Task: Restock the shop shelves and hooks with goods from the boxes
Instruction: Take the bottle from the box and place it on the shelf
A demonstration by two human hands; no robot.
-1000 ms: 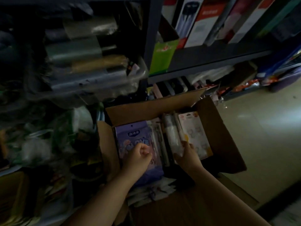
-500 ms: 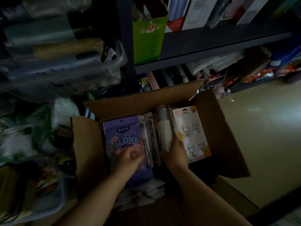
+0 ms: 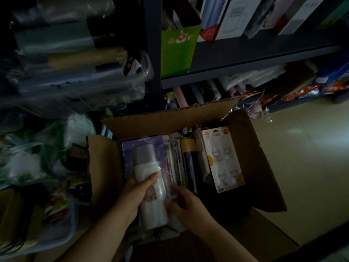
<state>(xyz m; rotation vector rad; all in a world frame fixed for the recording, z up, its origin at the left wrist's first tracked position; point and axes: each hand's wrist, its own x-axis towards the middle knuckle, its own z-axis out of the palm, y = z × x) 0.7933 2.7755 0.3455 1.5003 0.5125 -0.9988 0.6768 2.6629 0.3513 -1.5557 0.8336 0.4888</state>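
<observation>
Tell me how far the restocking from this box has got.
Early. Nothing visibly shelved from it yet. In hand: both the left hand and right hand hold a wrapped white roll over the cardboard box. Left: the hook pack, the dark rolls and the purple packet remain inside.

White roll point(image 3: 151, 188) (grey top), brown box point(image 3: 166, 120)

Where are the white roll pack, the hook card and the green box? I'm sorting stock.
white roll pack point(image 3: 154, 203): head view, its lower white body.
hook card point(image 3: 223, 159): head view, middle of its clear blister.
green box point(image 3: 178, 48): head view, its front face.
</observation>
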